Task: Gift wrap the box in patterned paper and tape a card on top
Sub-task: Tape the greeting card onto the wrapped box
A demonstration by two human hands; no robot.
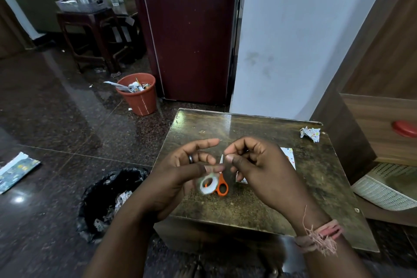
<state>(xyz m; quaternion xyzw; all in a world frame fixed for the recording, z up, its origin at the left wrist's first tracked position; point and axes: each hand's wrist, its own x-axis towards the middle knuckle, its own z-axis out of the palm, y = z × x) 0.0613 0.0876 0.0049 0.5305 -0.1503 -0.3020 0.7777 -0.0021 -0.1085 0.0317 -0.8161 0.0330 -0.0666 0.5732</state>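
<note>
Head view: tape is held between both hands above the table (293,187).

The tape roll (208,185), blurred, is held in the left hand (180,178) under the curled thumb, index finger extended. The right hand (259,165) is closed in a pinch, apparently on the tape's free end; the strip itself cannot be resolved. Orange scissors (222,187) lie on the table directly beneath the roll. Patterned paper (290,157) lies on the table behind the right hand, largely hidden. A crumpled paper scrap (311,133) rests near the table's far right corner.
</note>
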